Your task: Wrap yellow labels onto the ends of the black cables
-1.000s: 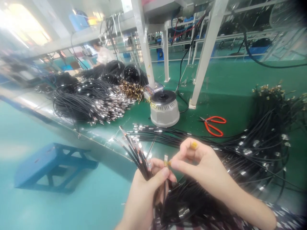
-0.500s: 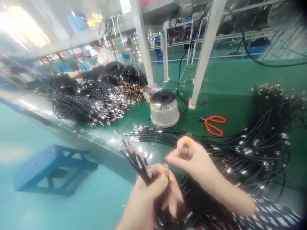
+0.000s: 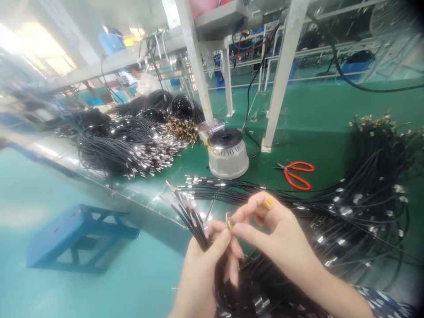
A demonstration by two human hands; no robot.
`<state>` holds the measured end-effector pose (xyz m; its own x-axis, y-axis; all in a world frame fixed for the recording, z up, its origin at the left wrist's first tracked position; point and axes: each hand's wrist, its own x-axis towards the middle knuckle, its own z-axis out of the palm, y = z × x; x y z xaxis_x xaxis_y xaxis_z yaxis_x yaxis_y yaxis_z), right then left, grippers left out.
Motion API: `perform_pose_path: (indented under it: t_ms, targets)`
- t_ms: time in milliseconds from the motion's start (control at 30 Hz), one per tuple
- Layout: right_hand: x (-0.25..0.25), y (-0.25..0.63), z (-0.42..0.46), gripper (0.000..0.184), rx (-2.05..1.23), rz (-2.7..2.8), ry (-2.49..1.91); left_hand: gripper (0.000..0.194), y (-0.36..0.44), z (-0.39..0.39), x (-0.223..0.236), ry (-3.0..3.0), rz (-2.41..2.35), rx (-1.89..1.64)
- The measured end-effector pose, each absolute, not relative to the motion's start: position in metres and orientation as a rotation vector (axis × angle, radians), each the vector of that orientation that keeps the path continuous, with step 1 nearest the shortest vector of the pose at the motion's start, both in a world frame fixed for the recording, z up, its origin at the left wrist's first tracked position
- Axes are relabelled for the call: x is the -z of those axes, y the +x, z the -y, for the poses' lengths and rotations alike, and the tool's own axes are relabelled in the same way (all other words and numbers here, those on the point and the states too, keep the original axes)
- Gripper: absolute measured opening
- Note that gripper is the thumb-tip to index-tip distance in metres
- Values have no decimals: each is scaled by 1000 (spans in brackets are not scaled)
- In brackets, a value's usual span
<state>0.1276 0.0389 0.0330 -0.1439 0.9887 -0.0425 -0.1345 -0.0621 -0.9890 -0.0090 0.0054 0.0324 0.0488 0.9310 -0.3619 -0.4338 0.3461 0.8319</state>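
Note:
My left hand is closed around a bundle of thin black cables whose stripped metal tips fan up and to the left. One cable end stands upright between my two hands. My right hand pinches a small gold-coloured part at that cable end with thumb and forefinger. A yellow bit shows on a finger of my right hand. More black cables lie in my lap below both hands.
On the green bench stand a white round machine and red-handled scissors. Piles of black cables lie at the left, another heap at the right. A blue stool stands on the floor. A person sits far back.
My right hand dropped a little and came back onto the upright cable end, pinching it again. The bundle in my left hand stayed put.

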Motion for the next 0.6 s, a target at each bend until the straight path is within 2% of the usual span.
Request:
perform_pose_path:
  t_ms: [233, 467, 600]
  targets:
    - [-34, 121, -40, 29, -1406, 1160, -1065, 26, -5, -3, -33, 593, -1080, -1163]
    - [-32, 117, -41, 39, -1581, 991, -931, 29, -5, -2, -32, 585, -1092, -1168]
    - [-28, 120, -48, 39, -1673, 1002, -933, 31, -5, -2, -31, 610, -1094, -1185]
